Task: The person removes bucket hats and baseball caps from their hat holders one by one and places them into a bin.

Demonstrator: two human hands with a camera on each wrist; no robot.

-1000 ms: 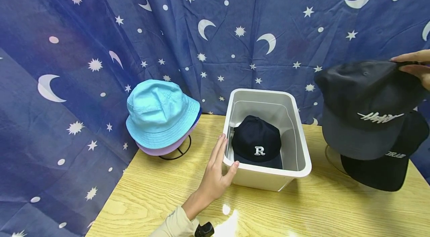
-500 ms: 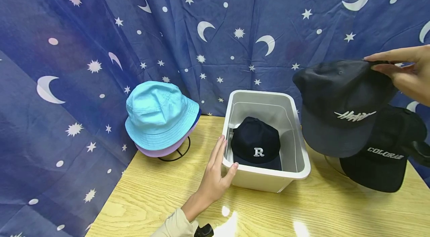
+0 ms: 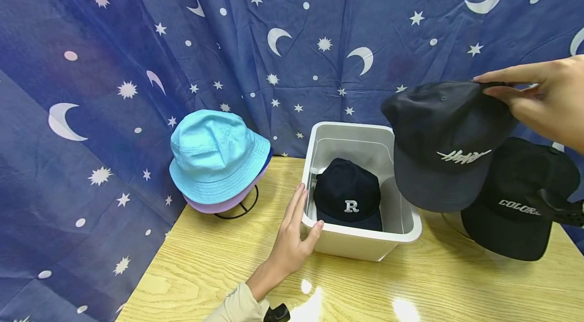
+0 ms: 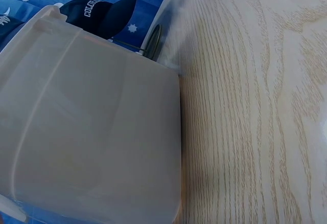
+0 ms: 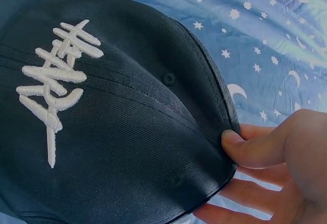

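By the right hand [image 3: 547, 96], at the right edge of the frame, the dark, white-lettered baseball cap [image 3: 440, 132] is pinched at its crown, long axis roughly vertical, brim pointed toward the frame's bottom, while the plastic bin [image 3: 349, 246], lower left of it, is touched by the nearer left hand [image 3: 289, 241], fingers outstretched.

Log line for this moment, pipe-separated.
left hand: touching bin | right hand: pinching white-script cap | inside bin: R cap

Open rectangular white plastic bin [image 3: 349, 244]: upright on wood-grain surface [image 3: 438, 276]. Dark fabric baseball cap with white embroidered lettering [image 3: 438, 134]: aloft, brim down, hiding part of bin's right rim in head view.
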